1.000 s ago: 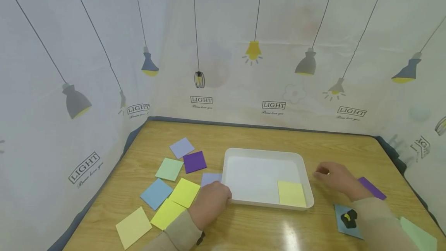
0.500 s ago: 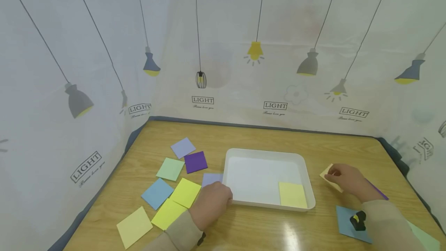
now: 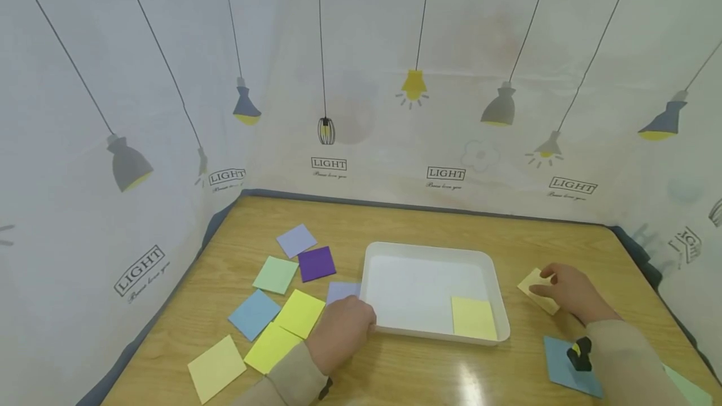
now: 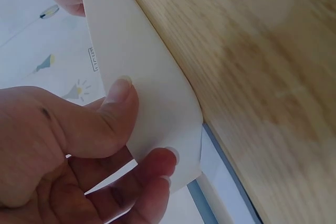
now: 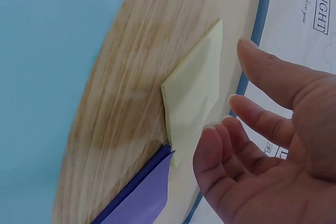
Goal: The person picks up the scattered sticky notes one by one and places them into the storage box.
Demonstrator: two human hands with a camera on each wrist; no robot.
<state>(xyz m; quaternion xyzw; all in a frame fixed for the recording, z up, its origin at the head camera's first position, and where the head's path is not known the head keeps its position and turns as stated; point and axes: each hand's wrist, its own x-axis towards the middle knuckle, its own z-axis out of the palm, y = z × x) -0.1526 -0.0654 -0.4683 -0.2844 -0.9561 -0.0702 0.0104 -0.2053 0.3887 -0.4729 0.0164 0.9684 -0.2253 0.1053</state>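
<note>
My left hand grips the front left corner of a white tray; the left wrist view shows thumb and fingers pinching its wall. Inside the tray, a yellow sticky note lies in the front right corner. To the right of the tray, my right hand hovers over a pale yellow sticky note pad, thumb and fingers spread apart. In the right wrist view that pad lies on the wood beside a purple pad, with the fingertips near its edge.
Several sticky notes lie left of the tray: purple, lilac, green, blue, bright yellow and pale yellow. A blue one and a green one lie near my right sleeve.
My right hand has shifted slightly right and its fingers have spread from a closed pinch. The pale yellow pad now shows beneath it. My left hand stays on the tray.
</note>
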